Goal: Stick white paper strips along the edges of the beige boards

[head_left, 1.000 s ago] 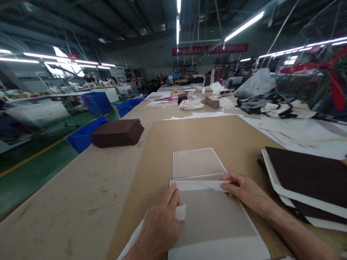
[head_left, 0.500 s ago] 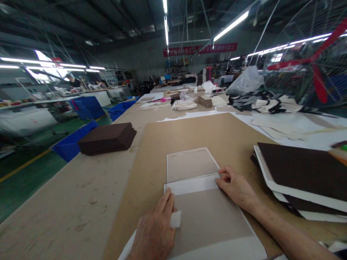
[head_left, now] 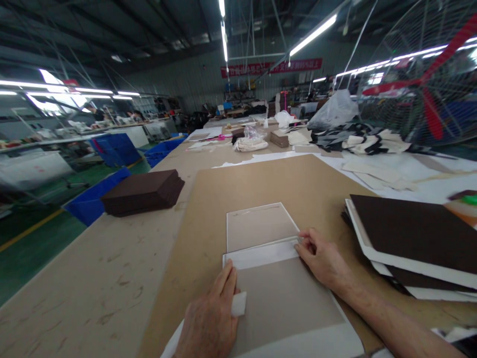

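A greyish-beige panel with white borders (head_left: 283, 293) lies in front of me. Its white upper strip meets the lower edge of a smaller beige panel with a thin white rim (head_left: 261, 226). My left hand (head_left: 212, 311) rests on the left side of the larger panel, two fingertips pressing near its upper left corner. Out between its thumb and fingers sticks a small white flat piece (head_left: 239, 304); the rest of it is hidden. My right hand (head_left: 320, 258) pinches the panel's upper right corner, where the two panels meet, with thumb and forefinger.
Brown board (head_left: 208, 199) covers the table under the panels. To the left sits a stack of dark brown sheets (head_left: 143, 191), beside a blue bin (head_left: 93, 199). Dark and white panels (head_left: 417, 233) are piled at right. Fabric scraps (head_left: 376, 141) and a large fan (head_left: 428, 82) stand beyond.
The whole view has shifted slightly left. Both hands keep the same places on the panels.
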### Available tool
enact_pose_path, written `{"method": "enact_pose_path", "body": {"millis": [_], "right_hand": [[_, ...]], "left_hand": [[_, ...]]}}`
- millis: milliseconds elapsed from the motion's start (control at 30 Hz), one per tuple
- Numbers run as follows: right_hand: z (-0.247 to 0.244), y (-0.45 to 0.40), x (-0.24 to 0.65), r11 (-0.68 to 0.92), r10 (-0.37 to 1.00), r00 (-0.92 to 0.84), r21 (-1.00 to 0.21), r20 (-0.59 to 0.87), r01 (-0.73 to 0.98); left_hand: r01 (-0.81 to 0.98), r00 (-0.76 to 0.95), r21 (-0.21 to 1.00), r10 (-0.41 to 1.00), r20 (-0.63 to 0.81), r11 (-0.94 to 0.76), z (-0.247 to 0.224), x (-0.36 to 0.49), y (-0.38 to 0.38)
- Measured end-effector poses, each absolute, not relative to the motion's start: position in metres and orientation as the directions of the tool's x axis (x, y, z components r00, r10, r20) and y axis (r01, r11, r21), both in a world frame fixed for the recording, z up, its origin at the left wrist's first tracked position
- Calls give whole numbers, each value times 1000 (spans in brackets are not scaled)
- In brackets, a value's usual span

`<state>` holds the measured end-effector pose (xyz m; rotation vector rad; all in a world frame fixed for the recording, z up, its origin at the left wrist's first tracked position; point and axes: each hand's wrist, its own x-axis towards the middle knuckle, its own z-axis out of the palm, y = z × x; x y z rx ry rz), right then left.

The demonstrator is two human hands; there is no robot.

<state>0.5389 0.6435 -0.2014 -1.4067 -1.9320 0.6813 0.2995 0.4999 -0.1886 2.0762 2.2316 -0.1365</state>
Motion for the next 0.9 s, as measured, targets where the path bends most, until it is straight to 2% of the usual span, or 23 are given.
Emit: {"method": "enact_pose_path", "body": {"millis": [133,200,300,467,667,900], "right_hand": [[-203,638,545,446,893,-268,-642,361,623],[-204,638,545,467,882,-279,-621,379,629],[-204,643,541,425,905,-288,-626,313,654],[-203,648,537,343,937,-293,-646,188,682],[-202,647,538,294,954,-255,-668,159,683],[-203,647,534,292,954,-262,-632,144,718]], "left_hand": [[997,-73,-9,992,-105,73,-190,299,500],[997,-78,-8,990,-113,78,-188,301,500],[997,-74,-8,990,-123,74,-184,303,499],[998,-56,-22,996,-63,55,-184,304,498],[998,-55,-15,996,-76,54,-187,302,499],[999,-50,4,993,-107,51,-188,300,500]]}}
